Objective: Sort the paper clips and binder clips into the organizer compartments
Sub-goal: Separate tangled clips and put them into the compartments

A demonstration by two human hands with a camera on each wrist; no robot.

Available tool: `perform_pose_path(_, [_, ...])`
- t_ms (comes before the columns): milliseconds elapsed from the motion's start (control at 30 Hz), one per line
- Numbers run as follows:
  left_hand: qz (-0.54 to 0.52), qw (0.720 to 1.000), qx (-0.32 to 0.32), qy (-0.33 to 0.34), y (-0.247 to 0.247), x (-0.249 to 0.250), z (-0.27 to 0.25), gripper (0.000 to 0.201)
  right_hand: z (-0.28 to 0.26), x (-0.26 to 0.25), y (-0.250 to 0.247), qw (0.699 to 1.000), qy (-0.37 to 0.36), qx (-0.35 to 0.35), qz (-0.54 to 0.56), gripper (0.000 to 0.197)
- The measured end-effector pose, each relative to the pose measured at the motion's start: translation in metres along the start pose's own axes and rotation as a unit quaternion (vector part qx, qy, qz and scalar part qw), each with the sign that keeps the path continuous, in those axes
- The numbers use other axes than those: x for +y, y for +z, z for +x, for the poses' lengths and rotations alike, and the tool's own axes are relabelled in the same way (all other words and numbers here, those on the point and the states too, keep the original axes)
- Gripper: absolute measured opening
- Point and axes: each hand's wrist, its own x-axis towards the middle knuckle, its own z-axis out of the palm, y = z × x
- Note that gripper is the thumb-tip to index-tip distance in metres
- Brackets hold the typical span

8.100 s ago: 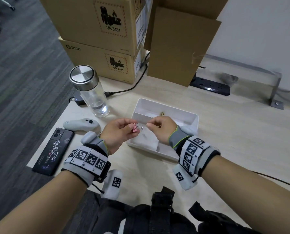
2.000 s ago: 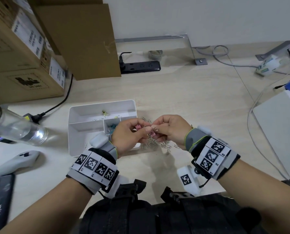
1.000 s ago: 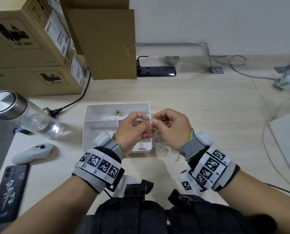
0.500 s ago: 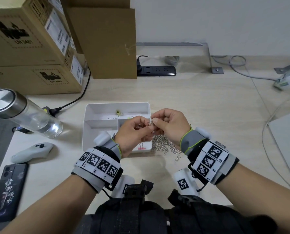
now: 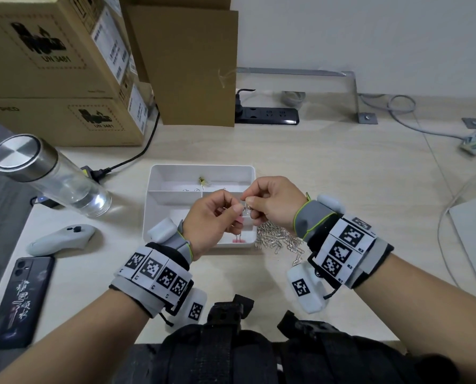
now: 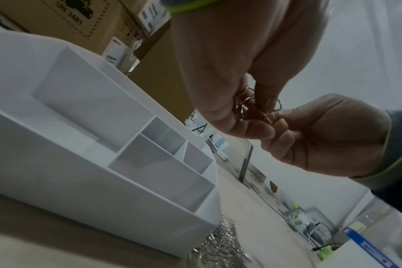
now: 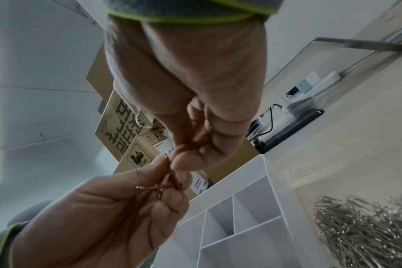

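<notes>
My left hand [image 5: 235, 210] and right hand [image 5: 252, 205] meet above the right side of the white organizer [image 5: 159, 214]. Both pinch a small tangle of silver paper clips [image 6: 252, 105], which also shows between the fingertips in the right wrist view [image 7: 168, 181]. A pile of silver paper clips [image 5: 281, 241] lies on the table against the organizer's right wall, partly under my right wrist. A pink binder clip [image 5: 238, 240] sits in the organizer's front right compartment. A yellow-green binder clip [image 5: 202, 180] lies in the long back compartment. My hands hide the small middle compartments.
A glass bottle with a steel cap [image 5: 48, 178] stands left of the organizer. Nearer me are a grey controller [image 5: 60, 239] and a black phone [image 5: 20, 297]. Cardboard boxes [image 5: 59, 79] and a power strip [image 5: 267, 116] line the back. Cables [image 5: 414, 126] run at the right.
Both hands have stayed together over the organizer's right side, fingers working at the pinched clips. They have shifted only slightly. The pile and the binder clips have not moved.
</notes>
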Motion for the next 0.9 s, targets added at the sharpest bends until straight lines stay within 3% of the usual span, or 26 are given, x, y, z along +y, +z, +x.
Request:
perform_pose_path(100, [0.017, 1.000, 0.020, 0.001, -0.002, -0.004, -0.001, 0.017, 0.000, -0.002, 0.001, 0.998, 0.013, -0.032, -0.048, 0.022])
perform_pose_path(200, [-0.034, 0.996, 0.082, -0.025, -0.014, -0.008, 0.003, 0.019, -0.001, -0.001, 0.000, 0.997, 0.021, -0.051, -0.063, 0.020])
perform_pose_path(367, [-0.090, 0.986, 0.121, -0.076, -0.034, -0.009, 0.002, 0.016, 0.006, 0.019, 0.002, 0.999, 0.000, 0.021, -0.041, 0.021])
perform_pose_path(533, [-0.182, 0.967, 0.133, -0.121, -0.052, -0.007, -0.004, 0.015, 0.009, 0.045, 0.029, 0.991, -0.020, 0.048, -0.119, 0.031])
perform_pose_path(700, [-0.257, 0.935, 0.212, -0.118, -0.082, -0.011, -0.014, 0.012, 0.024, 0.045, 0.069, 0.985, -0.019, -0.007, -0.169, 0.032])
perform_pose_path(900, [-0.229, 0.935, 0.253, -0.100, -0.102, -0.014, -0.027, 0.012, 0.047, 0.029, 0.104, 0.993, 0.016, -0.055, -0.099, 0.020])
